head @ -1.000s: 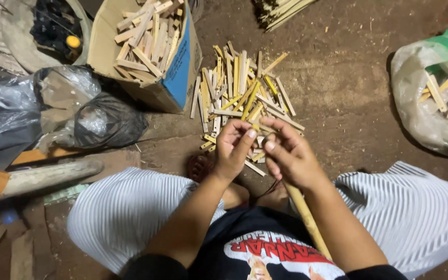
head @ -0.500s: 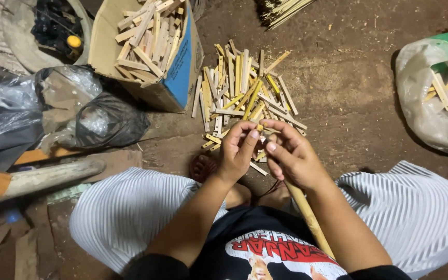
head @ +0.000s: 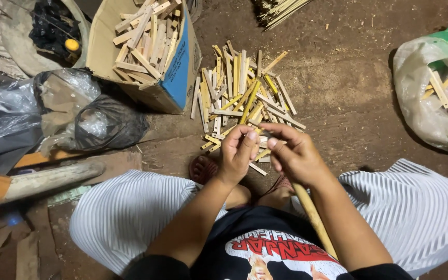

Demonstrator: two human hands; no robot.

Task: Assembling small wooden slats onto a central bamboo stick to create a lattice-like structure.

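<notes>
— Bamboo stick [head: 312,215], where is it?
— Under the right hand [head: 297,155], slanting down toward the lap.
— And the left hand [head: 238,151]?
— Fingertips pinched together beside the right's, seemingly around a small sliver, above the splint pile [head: 239,96].

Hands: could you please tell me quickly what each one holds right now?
Left hand: fingers pinched shut; what they hold cannot be told.
Right hand: closed on a long stick.

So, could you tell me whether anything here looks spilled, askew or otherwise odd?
The bamboo slats lie in a loose, criss-crossed heap on the dirt floor beside the cardboard box, not stacked. Otherwise nothing stands out: the left hand and right hand meet above the heap.
</notes>
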